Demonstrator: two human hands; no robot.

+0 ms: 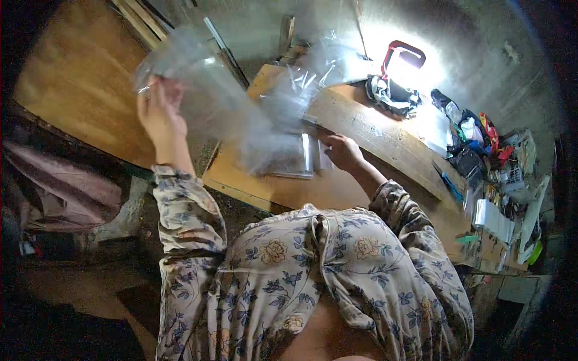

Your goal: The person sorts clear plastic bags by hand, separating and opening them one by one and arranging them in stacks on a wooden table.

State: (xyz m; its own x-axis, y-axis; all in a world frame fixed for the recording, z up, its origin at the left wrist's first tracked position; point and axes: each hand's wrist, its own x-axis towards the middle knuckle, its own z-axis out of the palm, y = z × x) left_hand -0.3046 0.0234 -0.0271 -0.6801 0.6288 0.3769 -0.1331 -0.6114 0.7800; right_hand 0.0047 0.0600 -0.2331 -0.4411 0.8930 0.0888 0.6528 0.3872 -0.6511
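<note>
My left hand [163, 115] is raised at the left, its fingers gripping clear plastic film [212, 85]. The film is blurred and stretches down toward the middle, partly covering my fingers. A stack of clear plastic sheets or bags [289, 158] lies on the wooden tabletop [239, 178], with shiny edges facing right. My right hand [344, 152] is low at the right of this stack, fingertips pointing left at a dark narrow edge beside it. Whether those fingers pinch anything is too blurred to tell.
A long wooden board [375, 131] runs beyond my right hand. A bright red-framed lamp [402, 58] stands at the back. Blue-handled scissors [447, 182], a roll of clear plastic [494, 221] and piled bags [469, 131] lie at the right. A wooden panel [86, 85] occupies the left.
</note>
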